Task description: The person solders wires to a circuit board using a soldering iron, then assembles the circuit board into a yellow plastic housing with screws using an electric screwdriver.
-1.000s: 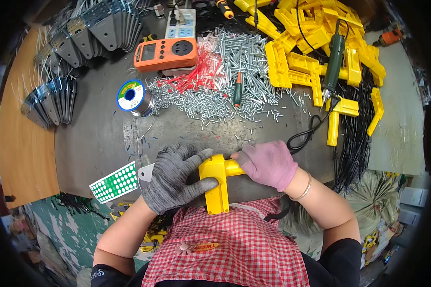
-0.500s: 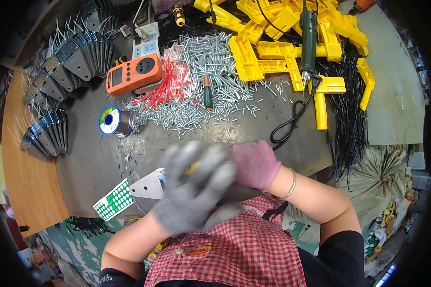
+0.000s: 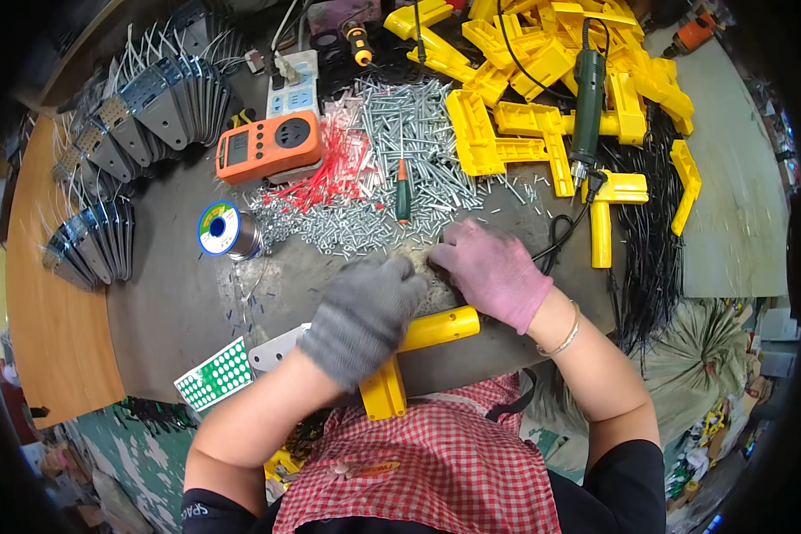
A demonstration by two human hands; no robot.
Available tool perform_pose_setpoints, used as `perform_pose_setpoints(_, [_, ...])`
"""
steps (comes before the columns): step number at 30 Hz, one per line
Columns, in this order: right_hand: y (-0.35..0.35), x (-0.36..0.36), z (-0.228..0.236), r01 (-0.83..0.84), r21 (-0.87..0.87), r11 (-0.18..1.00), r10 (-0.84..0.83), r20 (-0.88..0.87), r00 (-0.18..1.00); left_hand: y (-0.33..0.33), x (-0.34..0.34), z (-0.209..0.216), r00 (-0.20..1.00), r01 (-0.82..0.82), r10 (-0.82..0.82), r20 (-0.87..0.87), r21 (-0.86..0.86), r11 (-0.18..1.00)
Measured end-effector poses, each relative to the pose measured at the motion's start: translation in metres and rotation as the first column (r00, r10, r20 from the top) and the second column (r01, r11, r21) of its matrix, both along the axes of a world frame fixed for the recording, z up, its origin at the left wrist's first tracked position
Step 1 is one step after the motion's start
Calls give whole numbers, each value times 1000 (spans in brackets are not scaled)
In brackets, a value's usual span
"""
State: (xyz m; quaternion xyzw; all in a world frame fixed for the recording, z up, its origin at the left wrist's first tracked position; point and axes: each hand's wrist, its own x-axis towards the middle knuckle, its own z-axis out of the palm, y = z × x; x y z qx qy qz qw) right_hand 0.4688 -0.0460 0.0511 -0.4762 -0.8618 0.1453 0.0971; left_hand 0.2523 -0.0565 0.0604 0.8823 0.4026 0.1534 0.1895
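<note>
In a grey knitted glove, my left hand (image 3: 362, 315) is closed, back upward, its curled fingertips at the near edge of the small screws. Beneath its palm lies a T-shaped yellow plastic housing (image 3: 442, 328), one arm pointing right and another toward my apron. A grey metal bracket (image 3: 279, 348) with holes shows left of that wrist; whether it joins the housing is hidden. My right hand (image 3: 494, 269), in a pink glove, has its fingers pinched together low over the tabletop beside the screw pile (image 3: 409, 125). Anything between either hand's fingers is hidden.
Behind the hands lie a green-handled screwdriver (image 3: 403, 198), an orange meter (image 3: 270, 148) and a solder spool (image 3: 220, 229). A green electric screwdriver (image 3: 587, 107) hangs right, by yellow housings (image 3: 473, 133). Metal brackets (image 3: 156, 100) line the left; a green-and-white sticker sheet (image 3: 215, 374) lies near front.
My hands have come apart from their blurred, close position. The right reaches farther forward to the screws, and the yellow housing now shows below the left. The whole view has shifted slightly.
</note>
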Motion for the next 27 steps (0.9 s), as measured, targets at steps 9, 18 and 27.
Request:
perform_pose_setpoints(9, [5,8,1,-63,-183,981,40,-125,991,35,-2,-23,948,163,-180,-263,-83,983])
perform_pose_setpoints(18, [19,-22,-1,-289,-53,956,283,-105,953,-22,-66,25,940,-136,183,287,-176,975])
perform_pose_setpoints(27, [38,-26,7,-286,-161,945,281,-51,958,-122,-84,11,874,-10,192,447,-377,926])
